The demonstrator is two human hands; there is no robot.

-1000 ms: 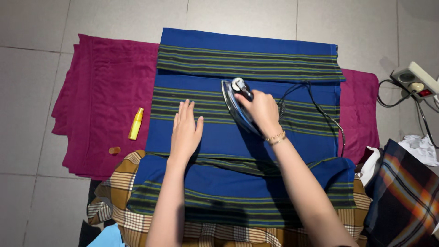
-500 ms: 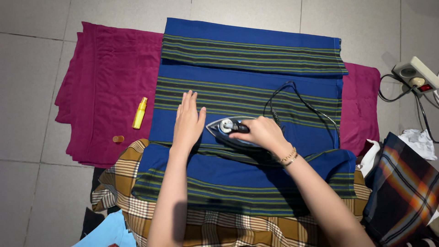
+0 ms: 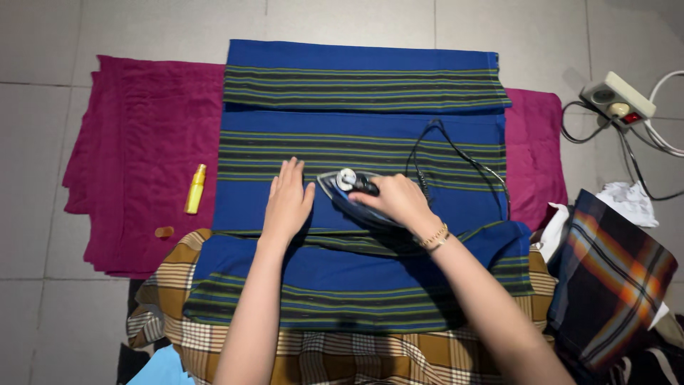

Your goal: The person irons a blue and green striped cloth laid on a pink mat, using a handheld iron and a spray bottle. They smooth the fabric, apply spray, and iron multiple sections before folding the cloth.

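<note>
Two bare hands work on a blue cloth with green and dark stripes [image 3: 363,142]. The right hand [image 3: 394,199] is closed around the handle of a silver and blue electric iron [image 3: 342,189], whose soleplate lies flat on the cloth near its middle, tip pointing left. The left hand [image 3: 287,202] lies flat with fingers together, palm pressed on the cloth just beside the iron's tip. A black cord [image 3: 456,153] loops from the iron across the stripes toward a white power strip [image 3: 617,98] on the grey tiled floor [image 3: 43,142]. Under the striped cloth lies a magenta towel [image 3: 142,142], bearing a yellow spray bottle [image 3: 195,189] and a small orange cap [image 3: 164,232]. A dark plaid cloth [image 3: 613,278] sits at right.
</note>
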